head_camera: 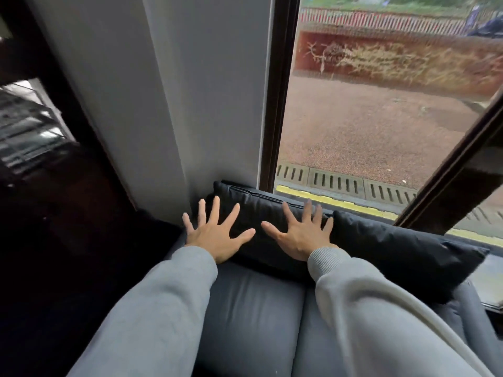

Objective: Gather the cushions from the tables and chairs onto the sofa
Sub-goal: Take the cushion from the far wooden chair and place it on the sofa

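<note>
At the far left we see a dark wooden frame (68,104), blurred, and beside it a pale grey wall (190,91) that runs down to the back of the sofa (253,308). Our left arm comes in from the bottom edge in a light grey sleeve (152,308), stretched forward over the dark grey seat. Our left hand (215,235) lies palm down with all five fingers splayed wide, gripping nothing; its palm and thumb press flat on the left end of a black cushion (261,210), while the little and ring fingers reach past the cushion's corner toward the wall. That cushion stands on its long edge at the back of the seat, leaning against the wall and the lower window frame, a zip seam showing along its top. Our right hand (302,235) is pressed flat on the same cushion's right part, fingers likewise spread wide and holding nothing, fingertips near the top edge. The right sleeve (381,308) crosses the seat on a slant from the lower right corner. Just right of this hand a second black cushion (402,254) rests on the sofa, touching the first and tilted, its far corner pointing to the right. Behind both, a tall window (367,118) shows reddish gravel ground, a drain grate (337,183) and a yellow strip.
</note>
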{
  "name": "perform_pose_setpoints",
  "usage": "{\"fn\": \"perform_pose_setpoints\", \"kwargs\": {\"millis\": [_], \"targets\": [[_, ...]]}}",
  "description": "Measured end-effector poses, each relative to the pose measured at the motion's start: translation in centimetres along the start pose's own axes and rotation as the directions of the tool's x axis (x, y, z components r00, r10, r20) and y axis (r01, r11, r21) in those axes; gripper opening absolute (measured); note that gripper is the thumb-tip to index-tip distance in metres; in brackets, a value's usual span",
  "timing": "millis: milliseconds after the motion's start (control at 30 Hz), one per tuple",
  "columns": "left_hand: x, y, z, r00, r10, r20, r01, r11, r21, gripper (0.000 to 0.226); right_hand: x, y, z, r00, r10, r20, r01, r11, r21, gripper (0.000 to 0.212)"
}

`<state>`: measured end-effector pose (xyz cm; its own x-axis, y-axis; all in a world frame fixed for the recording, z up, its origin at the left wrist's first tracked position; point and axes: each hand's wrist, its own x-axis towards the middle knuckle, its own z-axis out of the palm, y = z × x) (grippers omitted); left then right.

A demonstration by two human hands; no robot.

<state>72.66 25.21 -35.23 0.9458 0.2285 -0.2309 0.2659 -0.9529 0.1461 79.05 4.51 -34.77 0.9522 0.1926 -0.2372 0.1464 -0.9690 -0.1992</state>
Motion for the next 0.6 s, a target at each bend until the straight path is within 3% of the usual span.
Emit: {"fn": "perform_pose_setpoints", "kwargs": {"millis": [200, 333, 600], "targets": [[-14.5, -2.8, -9.7, 0.977, -0.178, -0.121, 0.181, 0.983, 0.013, 0.091, -10.7, -6.8, -8.2, 0.978, -0.208, -0.018, 0.205, 0.972, -0.112, 0.104], [-23.3, -7.2, -14.4, 0.927, -0.34, -0.159, 0.333, 0.94, -0.073, 0.093, -17.0, -13.1, -11.0, 0.941, -0.337, -0.029, 0.332, 0.937, -0.111, 0.111], [-43.3, -19.4, -18.4, 0.766, -0.614, -0.189, 0.577, 0.787, -0.221, 0.091, -32.0, -28.8, -10.8, 0.781, -0.625, 0.019, 0.62, 0.771, -0.145, 0.111]]}}
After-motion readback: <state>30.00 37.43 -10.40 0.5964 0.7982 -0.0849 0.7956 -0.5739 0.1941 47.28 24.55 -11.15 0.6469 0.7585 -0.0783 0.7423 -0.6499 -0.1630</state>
